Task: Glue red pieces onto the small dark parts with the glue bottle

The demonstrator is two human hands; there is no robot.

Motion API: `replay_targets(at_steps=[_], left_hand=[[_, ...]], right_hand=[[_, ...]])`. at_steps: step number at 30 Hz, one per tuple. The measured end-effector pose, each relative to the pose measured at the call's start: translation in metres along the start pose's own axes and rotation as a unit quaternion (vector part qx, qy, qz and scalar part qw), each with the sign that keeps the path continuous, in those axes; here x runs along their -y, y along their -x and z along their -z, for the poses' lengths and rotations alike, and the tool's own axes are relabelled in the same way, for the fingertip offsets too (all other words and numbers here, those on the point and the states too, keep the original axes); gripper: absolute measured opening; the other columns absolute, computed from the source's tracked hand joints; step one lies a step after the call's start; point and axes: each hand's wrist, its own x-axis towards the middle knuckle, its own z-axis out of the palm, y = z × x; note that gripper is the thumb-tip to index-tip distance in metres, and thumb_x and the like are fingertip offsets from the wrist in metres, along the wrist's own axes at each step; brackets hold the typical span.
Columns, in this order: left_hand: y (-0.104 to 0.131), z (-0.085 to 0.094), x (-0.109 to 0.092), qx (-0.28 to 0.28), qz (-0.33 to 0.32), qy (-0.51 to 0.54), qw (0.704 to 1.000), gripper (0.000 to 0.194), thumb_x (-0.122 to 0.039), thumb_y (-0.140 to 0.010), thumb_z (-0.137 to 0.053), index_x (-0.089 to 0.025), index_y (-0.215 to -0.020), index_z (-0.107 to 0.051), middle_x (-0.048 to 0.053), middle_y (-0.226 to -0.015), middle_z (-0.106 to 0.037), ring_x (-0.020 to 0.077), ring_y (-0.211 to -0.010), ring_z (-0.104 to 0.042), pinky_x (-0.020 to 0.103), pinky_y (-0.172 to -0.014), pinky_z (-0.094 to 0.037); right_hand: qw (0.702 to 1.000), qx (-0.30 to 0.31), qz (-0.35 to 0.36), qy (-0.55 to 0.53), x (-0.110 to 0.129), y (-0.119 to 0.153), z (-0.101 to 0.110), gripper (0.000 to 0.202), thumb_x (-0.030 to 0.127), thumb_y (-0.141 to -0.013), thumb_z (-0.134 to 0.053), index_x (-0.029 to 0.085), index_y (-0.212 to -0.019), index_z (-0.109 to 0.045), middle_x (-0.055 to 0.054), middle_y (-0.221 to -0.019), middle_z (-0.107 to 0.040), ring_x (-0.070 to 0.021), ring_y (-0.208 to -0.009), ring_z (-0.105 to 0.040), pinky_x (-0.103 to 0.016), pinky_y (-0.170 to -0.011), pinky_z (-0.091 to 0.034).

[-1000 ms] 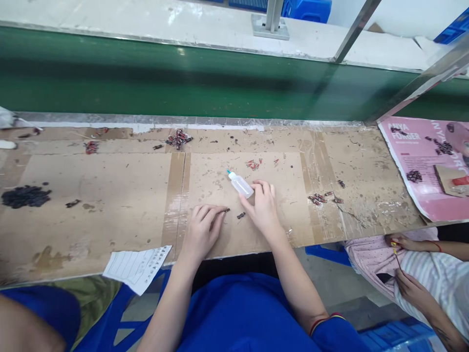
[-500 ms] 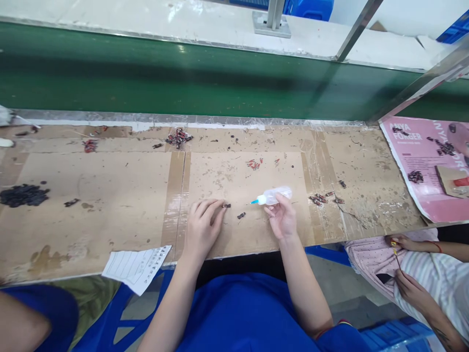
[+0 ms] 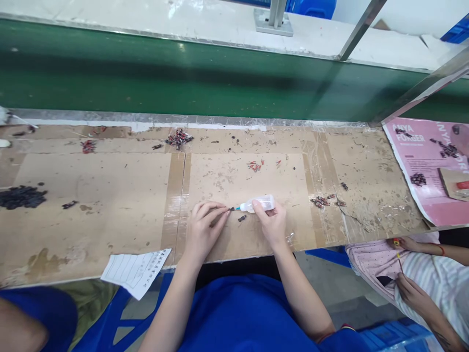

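Observation:
Between the thumb and fingers of my left hand (image 3: 205, 226) is pinched a small dark part (image 3: 231, 209), too small to make out in detail. My right hand (image 3: 271, 220) is closed around a clear squeeze bottle (image 3: 261, 203) with a white cap and a thin blue nozzle (image 3: 238, 209). The bottle lies nearly level, its nozzle pointing left and its tip at the dark part. Just below the nozzle, another small dark piece (image 3: 242, 218) rests on the cardboard. Farther back are several small red pieces (image 3: 255, 166).
Cardboard (image 3: 120, 195) covers the bench. A heap of black pieces (image 3: 22, 196) lies left, dark-and-red piles (image 3: 179, 139) at the back and right (image 3: 320, 202). A paper sheet (image 3: 137, 271) overhangs the front edge. A co-worker's hands (image 3: 408, 288) are at the right, beside a pink sheet (image 3: 414, 166).
My right hand has moved left with the squeeze bottle, turning over it, and brought the nozzle to the dark part. My left hand stays nearly in place, still pinching that part.

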Motion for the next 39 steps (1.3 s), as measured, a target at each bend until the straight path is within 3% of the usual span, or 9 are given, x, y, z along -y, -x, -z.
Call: replay_targets(at_steps=[13, 39], left_hand=[[0.0006, 0.0006, -0.0030, -0.001, 0.019, 0.003, 1.000, 0.006, -0.022, -0.087, -0.063, -0.023, -0.089, -0.069, 0.003, -0.089, -0.069, 0.0184, -0.087, -0.060, 0.037, -0.076, -0.051], [-0.0004, 0.0025, -0.0045, 0.015, 0.042, 0.013, 0.999, 0.007, -0.023, -0.087, -0.064, -0.023, -0.088, -0.070, 0.003, -0.089, -0.070, 0.0191, -0.088, -0.060, 0.038, -0.078, -0.051]], right_hand=[[0.998, 0.021, 0.004, 0.060, -0.0025, 0.0005, 0.0035, 0.027, 0.044, -0.074, -0.069, 0.017, -0.070, -0.064, -0.002, -0.066, -0.066, -0.0153, -0.060, -0.058, -0.026, -0.056, -0.046], [0.999, 0.022, -0.008, 0.023, -0.0001, 0.0001, 0.0023, 0.024, 0.042, -0.073, -0.070, 0.018, -0.070, -0.066, -0.003, -0.069, -0.069, -0.0178, -0.065, -0.062, -0.028, -0.059, -0.049]])
